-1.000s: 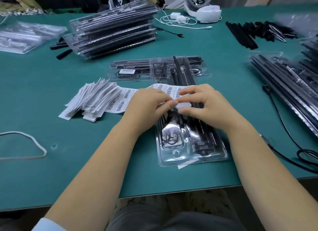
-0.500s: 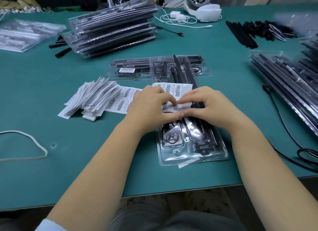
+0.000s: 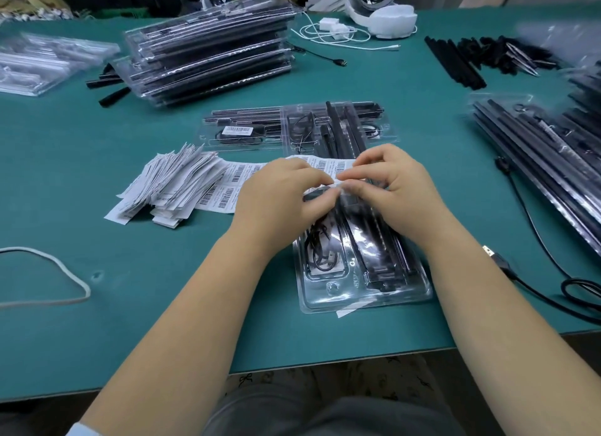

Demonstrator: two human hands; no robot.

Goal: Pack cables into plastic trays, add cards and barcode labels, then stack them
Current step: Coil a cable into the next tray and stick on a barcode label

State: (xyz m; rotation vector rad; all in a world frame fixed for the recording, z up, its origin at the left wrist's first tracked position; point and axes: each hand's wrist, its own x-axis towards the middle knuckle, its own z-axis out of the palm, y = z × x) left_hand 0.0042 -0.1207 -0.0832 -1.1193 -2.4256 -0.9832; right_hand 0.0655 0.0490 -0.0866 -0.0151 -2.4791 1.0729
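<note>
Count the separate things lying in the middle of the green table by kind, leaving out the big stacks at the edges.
Packed trays lying singly: 3, near, crosswise one with a label, third overlapping it
Loose label piles: 1
Barcode sheets: 1
Total: 5

Green-topped table (image 3: 97, 321), patterned floor (image 3: 374, 380)

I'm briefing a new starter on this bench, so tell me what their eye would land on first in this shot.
First, the two hands at the centre: the left hand and right hand pinch a small white barcode label between their fingertips, above a clear plastic tray packed with black cables. Next, the fanned pile of label strips left of the hands, and the tall stack of filled trays at the far left of the green table.
</note>
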